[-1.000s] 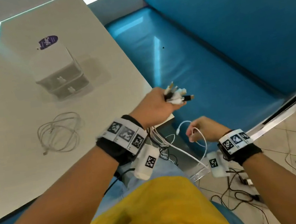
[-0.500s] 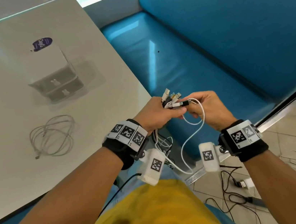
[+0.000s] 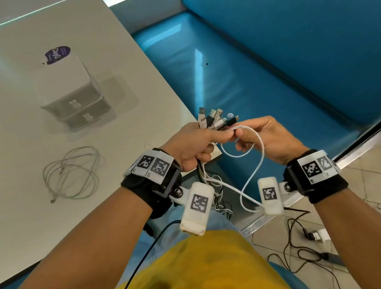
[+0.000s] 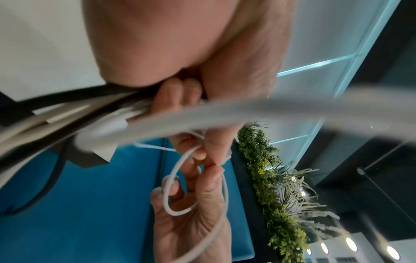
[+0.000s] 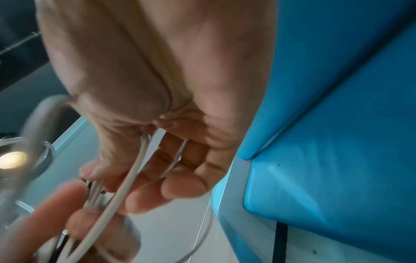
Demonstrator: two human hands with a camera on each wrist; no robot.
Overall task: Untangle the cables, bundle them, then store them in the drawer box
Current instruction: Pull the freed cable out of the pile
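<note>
My left hand (image 3: 195,142) grips a bunch of cables (image 3: 215,119) just past the table's near right corner, their USB plugs fanning up out of the fist and the cords hanging down below it. Beside it, my right hand (image 3: 258,136) pinches a white cable (image 3: 257,157) between thumb and fingers, and that cable loops under the palm and drops toward my lap. In the left wrist view the white cable (image 4: 173,185) curls round the right hand's fingers. A coiled white cable (image 3: 72,173) lies on the table. The white two-drawer box (image 3: 71,97) stands farther back, both drawers closed.
The grey table (image 3: 127,79) fills the left. A blue padded bench (image 3: 235,73) with a tall backrest runs along the right. Black cables and a white charger (image 3: 317,235) lie on the tiled floor at lower right. A purple sticker (image 3: 57,54) sits behind the box.
My right hand rose from below the table edge up to my left hand, bringing the white cable with it. Its fingers now meet the left hand's at the bundle.
</note>
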